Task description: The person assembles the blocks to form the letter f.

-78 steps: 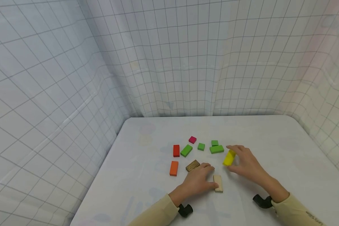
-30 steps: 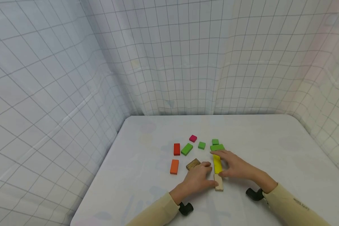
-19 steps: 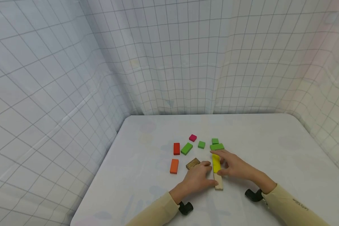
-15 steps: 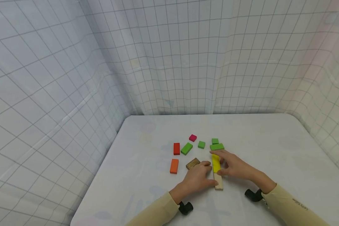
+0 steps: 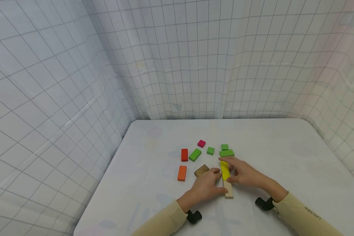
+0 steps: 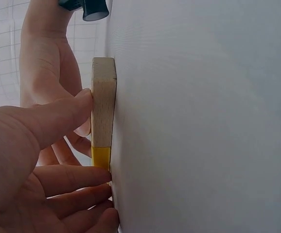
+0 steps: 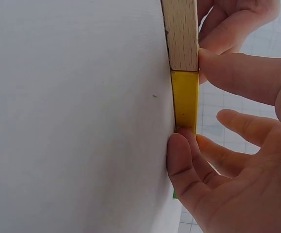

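In the head view a plain wooden block (image 5: 228, 190) and a yellow block (image 5: 225, 171) lie flat, end to end, on the white table. My left hand (image 5: 206, 186) rests its thumb on the wooden block; its fingertips reach down beside the yellow one. From the right, my right hand (image 5: 247, 172) holds the yellow block, fingers at its far end and thumb near the seam. The right wrist view shows the seam between wooden block (image 7: 182, 34) and yellow block (image 7: 185, 99) closely met. Fingers partly hide the yellow block's far end.
Beyond the fingers lie a long green block (image 5: 226, 153) and a small green one (image 5: 225, 147). Further left are a second small green block (image 5: 210, 150), a slanted green block (image 5: 195, 154), and pink (image 5: 201, 143), red (image 5: 184, 155), orange (image 5: 182, 173) and dark brown (image 5: 201, 170) blocks.
My right hand has brought the yellow block leftward and down against the end of the wooden block. Lately its far end has edged slightly left. My left hand has barely moved.
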Motion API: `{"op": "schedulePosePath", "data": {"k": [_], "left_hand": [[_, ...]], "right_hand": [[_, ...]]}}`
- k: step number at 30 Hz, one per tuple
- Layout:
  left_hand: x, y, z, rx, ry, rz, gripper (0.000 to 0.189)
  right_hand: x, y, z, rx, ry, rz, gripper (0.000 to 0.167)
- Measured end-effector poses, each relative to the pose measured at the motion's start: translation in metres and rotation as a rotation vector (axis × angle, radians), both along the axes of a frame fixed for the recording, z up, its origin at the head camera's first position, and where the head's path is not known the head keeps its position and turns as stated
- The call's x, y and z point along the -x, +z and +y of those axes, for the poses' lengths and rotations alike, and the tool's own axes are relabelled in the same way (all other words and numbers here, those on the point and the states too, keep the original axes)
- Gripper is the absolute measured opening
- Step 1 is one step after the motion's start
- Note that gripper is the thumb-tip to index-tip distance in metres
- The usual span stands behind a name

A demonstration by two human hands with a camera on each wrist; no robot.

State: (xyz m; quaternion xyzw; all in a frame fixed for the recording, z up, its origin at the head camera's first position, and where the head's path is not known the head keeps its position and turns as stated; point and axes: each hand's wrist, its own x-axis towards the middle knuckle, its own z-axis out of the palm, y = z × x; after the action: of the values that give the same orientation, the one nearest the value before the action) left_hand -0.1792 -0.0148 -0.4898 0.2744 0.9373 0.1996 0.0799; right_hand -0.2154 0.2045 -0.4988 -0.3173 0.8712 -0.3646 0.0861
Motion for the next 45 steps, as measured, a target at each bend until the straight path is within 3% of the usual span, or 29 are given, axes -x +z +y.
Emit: {"op": "schedulePosePath", "data": {"k": [6, 13, 25, 31, 38, 45], "left_hand": [[0.000, 0.000, 0.001, 0.007, 0.002, -0.005, 0.065], [0.001, -0.001, 0.001, 0.019, 0.009, -0.003, 0.065], [0.001, -0.003, -0.001, 0.029, -0.001, -0.022, 0.065], [0.003, 0.012, -0.008, 0.014, 0.004, -0.029, 0.061], [0.018, 0.038, -0.029, -0.075, -0.022, -0.006, 0.055], [0.042, 0.042, -0.055, -0.102, -0.064, -0.052, 0.048]], "right_hand": [[-0.005, 0.003, 0.002, -0.021, -0.030, 0.039, 0.081], [-0.016, 0.003, 0.007, -0.155, -0.052, 0.161, 0.079], [-0.034, 0.001, 0.009, -0.277, -0.043, 0.198, 0.086], [-0.039, 0.004, 0.009, -0.317, -0.044, 0.219, 0.085], [-0.040, 0.007, 0.007, -0.343, -0.035, 0.248, 0.083], [-0.040, 0.006, 0.007, -0.346, -0.032, 0.245, 0.082]]}}
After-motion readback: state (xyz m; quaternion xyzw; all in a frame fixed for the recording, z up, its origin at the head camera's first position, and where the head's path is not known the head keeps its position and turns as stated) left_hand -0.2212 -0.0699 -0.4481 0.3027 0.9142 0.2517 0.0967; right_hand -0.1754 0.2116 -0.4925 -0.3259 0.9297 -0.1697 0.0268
